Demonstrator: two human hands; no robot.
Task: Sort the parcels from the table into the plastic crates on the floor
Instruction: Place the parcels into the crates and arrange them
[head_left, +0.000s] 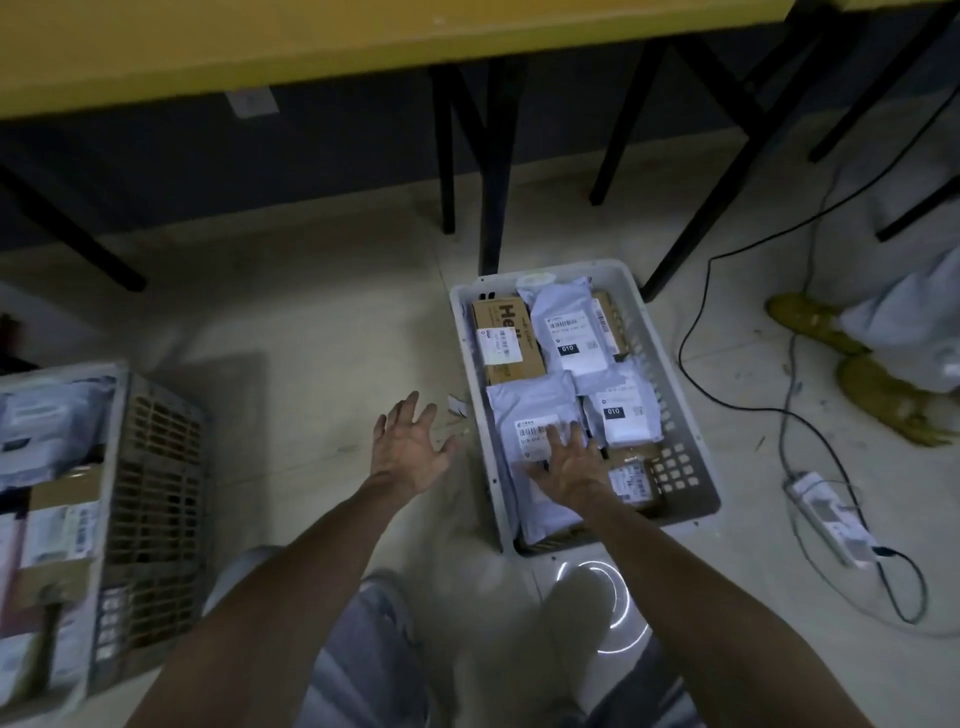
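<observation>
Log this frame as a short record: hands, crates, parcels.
left hand: open, fingers spread, over the floor beside the white plastic crate
right hand: flat on a grey plastic mailer bag inside that crate
other contents: more grey mailers, a brown cardboard box
second crate: grey lattice-walled crate at left, holding parcels

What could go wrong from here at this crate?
The white crate is crowded; the grey mailer under the right hand overlaps other parcels and might slip or bulge above the rim. The power strip and black cable lie on the floor right of the crate; shifting it or stepping there could snag them.
</observation>
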